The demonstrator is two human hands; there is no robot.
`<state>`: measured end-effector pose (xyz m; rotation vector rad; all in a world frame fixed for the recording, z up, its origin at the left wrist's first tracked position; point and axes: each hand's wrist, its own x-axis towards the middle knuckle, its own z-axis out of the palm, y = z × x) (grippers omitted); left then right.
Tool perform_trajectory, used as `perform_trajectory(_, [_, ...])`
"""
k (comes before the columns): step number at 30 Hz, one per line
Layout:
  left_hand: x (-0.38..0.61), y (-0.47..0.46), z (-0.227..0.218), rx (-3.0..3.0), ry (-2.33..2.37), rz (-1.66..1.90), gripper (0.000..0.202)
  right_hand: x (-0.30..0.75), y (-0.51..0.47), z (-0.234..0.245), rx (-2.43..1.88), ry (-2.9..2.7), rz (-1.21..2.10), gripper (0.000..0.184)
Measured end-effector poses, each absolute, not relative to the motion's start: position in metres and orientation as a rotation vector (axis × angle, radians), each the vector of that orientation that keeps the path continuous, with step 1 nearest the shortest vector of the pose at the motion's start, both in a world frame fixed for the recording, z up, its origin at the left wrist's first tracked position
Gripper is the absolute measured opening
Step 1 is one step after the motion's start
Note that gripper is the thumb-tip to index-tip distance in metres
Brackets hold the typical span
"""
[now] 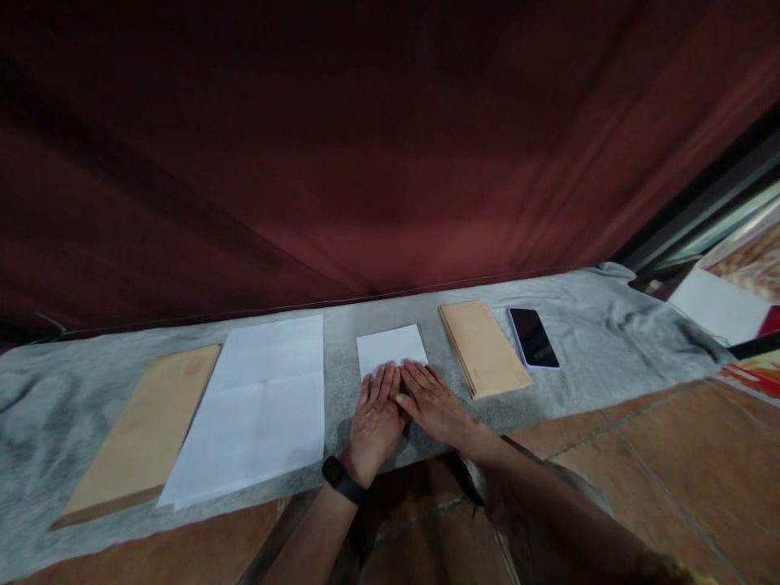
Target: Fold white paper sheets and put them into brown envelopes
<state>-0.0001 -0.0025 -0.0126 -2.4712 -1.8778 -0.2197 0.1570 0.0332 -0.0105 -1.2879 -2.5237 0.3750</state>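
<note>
A folded white sheet of paper [392, 343] lies on the grey cloth in front of me, its near edge covered by my hands. My left hand [379, 413] rests flat on that edge, fingers stretched out and pointing away from me. Beside it my right hand [434, 404] also lies flat, its fingers angled toward the left hand so that the two touch or nearly touch. Left of them is a stack of larger white paper sheets [256, 406] with faint crease lines. To the right is a small pile of brown envelopes [486, 348].
Larger brown envelopes [146, 422] lie at the far left, partly under the white sheets. A phone [533, 337] with a dark screen is right of the envelope pile. The grey cloth [597, 349] covers a strip of tiled floor [682, 455]. A dark red curtain [390, 179] hangs behind.
</note>
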Motion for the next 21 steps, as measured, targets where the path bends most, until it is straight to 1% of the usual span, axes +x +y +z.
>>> perform_trajectory(4, [-0.002, -0.005, -0.011, -2.434, -1.936, -0.208, 0.064, 0.163, 0.042, -0.009, -1.476, -2.425, 0.321, 0.052])
perform_trajectory(8, [-0.006, -0.006, -0.010, -2.452, -1.935, -0.188, 0.065, 0.166, 0.055, -0.005, -1.613, -2.370, 0.384, 0.049])
perform_trajectory(13, [-0.012, -0.005, -0.013, -2.456, -1.936, -0.213, 0.066, 0.165, 0.059, -0.003, -1.630, -2.379, 0.433, 0.045])
perform_trajectory(21, [-0.012, -0.004, -0.013, -2.461, -1.944, -0.211, 0.066, 0.165, 0.055, -0.001, -1.626, -2.431, 0.366, 0.045])
